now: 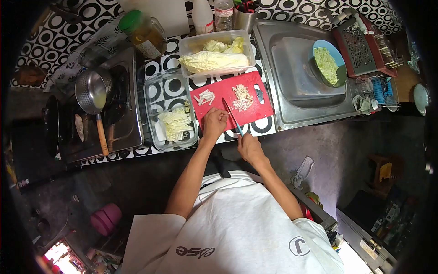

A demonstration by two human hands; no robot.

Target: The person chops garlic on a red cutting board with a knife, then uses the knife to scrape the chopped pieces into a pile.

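A red cutting board (212, 91) lies on the patterned counter. My right hand (251, 148) grips the blue handle of a knife (232, 118), whose blade points up and left over the board. My left hand (216, 122) rests on the board just left of the blade, fingers bent and pressed together; what they hold is too small to make out. Pale cut strips (205, 97) lie at the board's upper left. A pile of small chopped pieces (242, 97) sits right of the blade.
Left stands a clear container (171, 125) with cut leaves; behind is another (214, 74) holding cabbage. A ladle-like pan (91, 97) is on the stove. At right, a blue bowl (327, 64) of shredded greens sits by the sink (283, 118). Bottles (202, 18) and a green-lidded jar (148, 41) stand behind.
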